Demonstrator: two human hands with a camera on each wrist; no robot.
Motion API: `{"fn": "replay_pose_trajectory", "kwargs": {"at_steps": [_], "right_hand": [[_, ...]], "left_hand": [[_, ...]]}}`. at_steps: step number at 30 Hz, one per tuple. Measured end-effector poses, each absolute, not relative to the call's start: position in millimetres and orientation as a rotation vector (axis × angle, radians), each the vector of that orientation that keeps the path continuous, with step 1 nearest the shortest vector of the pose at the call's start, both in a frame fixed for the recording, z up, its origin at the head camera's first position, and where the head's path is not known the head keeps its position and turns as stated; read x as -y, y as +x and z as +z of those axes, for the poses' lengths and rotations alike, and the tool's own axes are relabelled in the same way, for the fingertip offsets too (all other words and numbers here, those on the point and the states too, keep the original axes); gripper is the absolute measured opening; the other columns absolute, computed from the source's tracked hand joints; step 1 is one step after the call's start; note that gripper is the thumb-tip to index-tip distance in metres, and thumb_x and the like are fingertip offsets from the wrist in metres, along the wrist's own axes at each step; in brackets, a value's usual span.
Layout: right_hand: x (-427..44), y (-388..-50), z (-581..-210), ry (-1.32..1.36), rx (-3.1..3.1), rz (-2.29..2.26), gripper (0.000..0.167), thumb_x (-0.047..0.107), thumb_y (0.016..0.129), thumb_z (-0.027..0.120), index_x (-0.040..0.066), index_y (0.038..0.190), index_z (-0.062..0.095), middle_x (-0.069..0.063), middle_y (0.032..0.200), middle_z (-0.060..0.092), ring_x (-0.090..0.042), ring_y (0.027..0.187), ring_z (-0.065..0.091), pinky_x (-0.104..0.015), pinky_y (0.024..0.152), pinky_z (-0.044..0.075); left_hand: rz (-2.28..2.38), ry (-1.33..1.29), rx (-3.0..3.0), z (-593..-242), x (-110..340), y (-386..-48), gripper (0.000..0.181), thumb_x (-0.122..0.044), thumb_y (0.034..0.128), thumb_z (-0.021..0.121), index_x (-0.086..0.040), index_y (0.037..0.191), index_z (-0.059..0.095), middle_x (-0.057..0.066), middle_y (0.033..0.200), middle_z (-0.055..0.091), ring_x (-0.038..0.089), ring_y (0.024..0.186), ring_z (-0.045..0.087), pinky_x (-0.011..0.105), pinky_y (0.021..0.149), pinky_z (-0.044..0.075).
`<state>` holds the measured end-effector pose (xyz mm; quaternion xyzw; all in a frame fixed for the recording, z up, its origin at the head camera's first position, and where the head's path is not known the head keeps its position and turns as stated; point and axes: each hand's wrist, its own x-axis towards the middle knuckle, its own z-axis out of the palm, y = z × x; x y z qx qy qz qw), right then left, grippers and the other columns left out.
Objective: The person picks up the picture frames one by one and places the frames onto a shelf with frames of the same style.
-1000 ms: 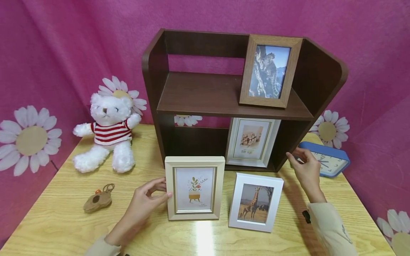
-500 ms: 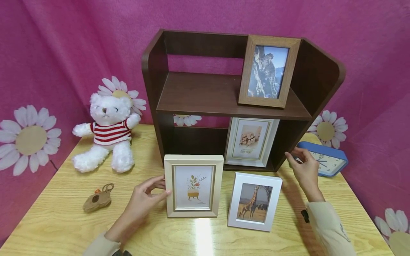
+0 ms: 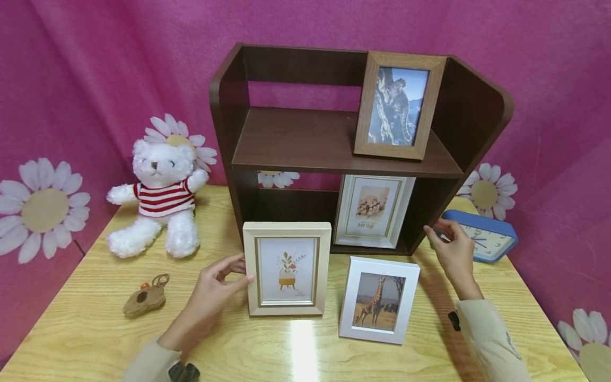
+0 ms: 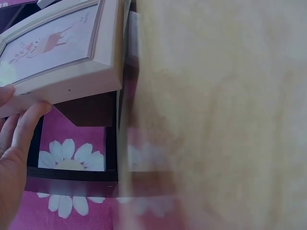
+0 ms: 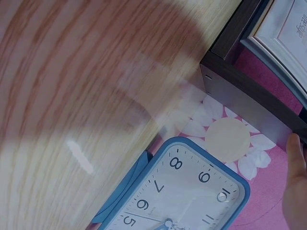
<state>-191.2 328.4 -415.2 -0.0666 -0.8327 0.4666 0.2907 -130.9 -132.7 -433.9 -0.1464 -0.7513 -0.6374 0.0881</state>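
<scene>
My left hand (image 3: 212, 289) pinches the left side of a cream picture frame (image 3: 325, 270), thumb in front and fingers behind. This frame, with a potted-plant print, stands upright before the dark brown shelf (image 3: 305, 138); in the left wrist view the frame (image 4: 72, 88) shows its side edge, with my fingers (image 4: 29, 127) against it. At the shelf's lower right side my right hand (image 3: 455, 257) holds the front edge of the side panel. One fingertip shows on that panel in the right wrist view; the other fingers are out of sight there.
A white giraffe-picture frame (image 3: 347, 297) stands on the table right of the cream one. The shelf holds a wooden leopard-picture frame (image 3: 363, 122) above and a whitish frame (image 3: 343, 212) below. Beside the right hand is a blue clock (image 3: 491, 239). Leftward sit a teddy bear (image 3: 164, 196) and brown keychain (image 3: 145, 300).
The left hand has moved the cream frame slightly upward in the head view, toward the shelf. The right hand keeps its place at the side panel.
</scene>
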Motion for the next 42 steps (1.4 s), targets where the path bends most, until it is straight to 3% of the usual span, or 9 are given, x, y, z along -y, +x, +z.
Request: {"fn": "replay_pose_trajectory", "kwargs": {"at_steps": [3, 6, 17, 23, 30, 37, 42], "right_hand": [[-328, -191, -415, -0.182, 2.222, 1.246, 0.030, 0.008, 0.083, 0.073, -0.005, 0.108, 0.064, 0.032, 0.082, 0.054, 0.019, 0.080, 0.054, -0.002, 0.072, 0.045], [-327, -191, -414, -0.185, 2.223, 1.241, 0.030, 0.008, 0.083, 0.073, -0.006, 0.107, 0.064, 0.032, 0.081, 0.054, 0.019, 0.080, 0.054, -0.002, 0.071, 0.045], [-326, -190, -414, -0.180, 2.228, 1.228, 0.029, 0.009, 0.083, 0.073, -0.005, 0.106, 0.064, 0.031, 0.083, 0.056, 0.018, 0.081, 0.055, -0.002, 0.072, 0.045], [-326, -190, -413, -0.186, 2.231, 1.205, 0.028, 0.010, 0.084, 0.073, -0.005, 0.105, 0.064, 0.032, 0.082, 0.054, 0.018, 0.080, 0.055, -0.002, 0.072, 0.045], [-325, -190, -414, -0.201, 2.236, 1.215, 0.029, 0.010, 0.084, 0.073, -0.005, 0.106, 0.064, 0.030, 0.083, 0.055, 0.017, 0.081, 0.055, -0.002, 0.073, 0.045], [-325, -190, -414, -0.198, 2.224, 1.232, 0.029, 0.008, 0.083, 0.073, -0.005, 0.107, 0.064, 0.029, 0.082, 0.055, 0.018, 0.080, 0.054, -0.002, 0.073, 0.045], [-326, -190, -414, -0.194, 2.220, 1.239, 0.029, 0.007, 0.083, 0.073, -0.006, 0.107, 0.064, 0.030, 0.082, 0.055, 0.018, 0.081, 0.054, -0.002, 0.073, 0.045]], "left_hand": [[-1.809, -0.496, 2.234, -432, 133, -137, 0.046, 0.009, 0.0737, 0.074, 0.013, 0.117, 0.059, 0.017, 0.092, 0.068, -0.001, 0.086, 0.061, 0.018, 0.069, 0.053], [-1.747, -0.547, 2.228, -431, 133, -144, 0.045, 0.009, 0.0736, 0.074, 0.013, 0.116, 0.060, 0.023, 0.091, 0.068, -0.003, 0.085, 0.061, 0.016, 0.066, 0.051], [-1.770, -0.601, 2.178, -421, 130, -166, 0.043, 0.012, 0.0750, 0.072, 0.014, 0.116, 0.058, 0.026, 0.089, 0.066, -0.002, 0.085, 0.061, 0.014, 0.077, 0.051], [-1.773, -0.565, 2.208, -414, 128, -175, 0.044, 0.007, 0.0776, 0.073, 0.010, 0.120, 0.058, 0.024, 0.092, 0.067, -0.001, 0.085, 0.061, 0.020, 0.077, 0.052], [-1.792, -0.540, 2.217, -411, 123, -184, 0.043, 0.004, 0.0802, 0.072, 0.007, 0.121, 0.059, 0.024, 0.099, 0.066, -0.001, 0.089, 0.060, 0.016, 0.076, 0.050], [-1.813, -0.471, 2.195, -412, 115, -191, 0.043, 0.001, 0.0830, 0.070, 0.005, 0.124, 0.058, 0.022, 0.105, 0.063, 0.001, 0.090, 0.059, 0.028, 0.083, 0.052], [-1.790, -0.423, 2.176, -412, 109, -195, 0.044, 0.000, 0.0821, 0.072, 0.004, 0.124, 0.059, 0.021, 0.107, 0.063, 0.010, 0.092, 0.060, 0.035, 0.089, 0.051]]}}
